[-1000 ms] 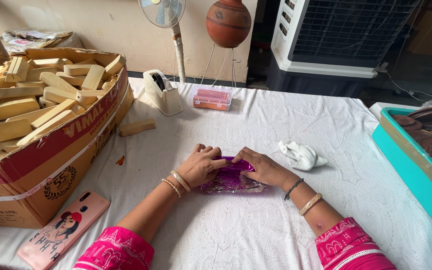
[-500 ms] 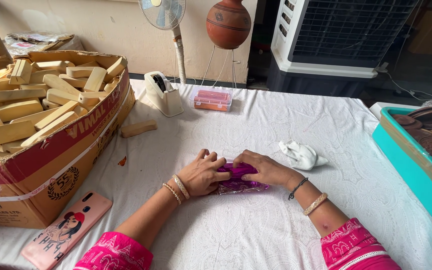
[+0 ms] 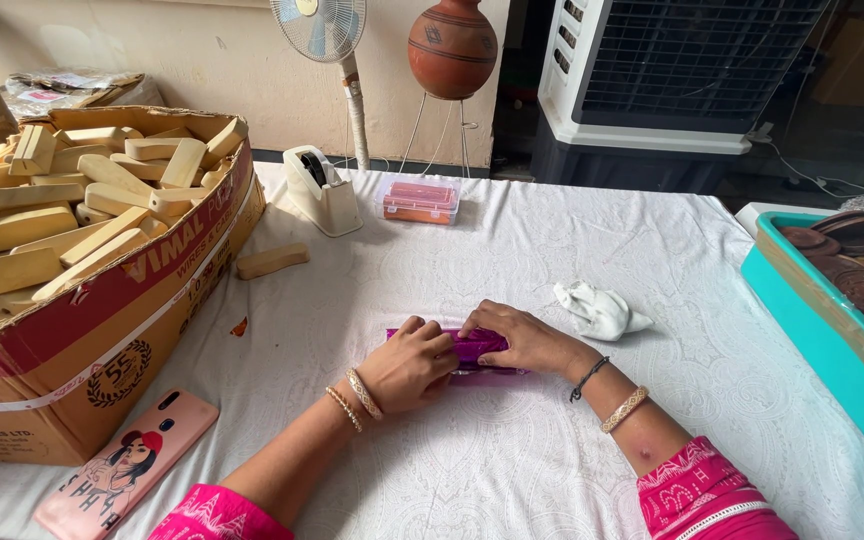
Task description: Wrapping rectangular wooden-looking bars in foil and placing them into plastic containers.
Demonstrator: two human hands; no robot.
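A small block wrapped in shiny purple paper [image 3: 477, 347] lies on the white tablecloth [image 3: 572, 440] in the middle of the table. My left hand [image 3: 410, 365] presses down on its left half, fingers curled over the wrapping. My right hand [image 3: 522, 340] lies over its right half, fingertips pinching the purple paper near the top edge. Most of the block is hidden under both hands. Both wrists wear bangles and both sleeves are pink.
A cardboard box [image 3: 102, 310] full of wooden blocks stands at the left, with one loose wooden block [image 3: 272, 261] beside it. A tape dispenser [image 3: 320, 190], a small clear box [image 3: 418, 200], a crumpled white cloth [image 3: 599, 308], a pink phone [image 3: 127, 465] and a teal tray [image 3: 812, 330] of brown discs surround the hands.
Both hands have shifted slightly on the purple-wrapped block, folding the paper closer over it; the block now looks flatter and more tightly covered. Nothing else moved.
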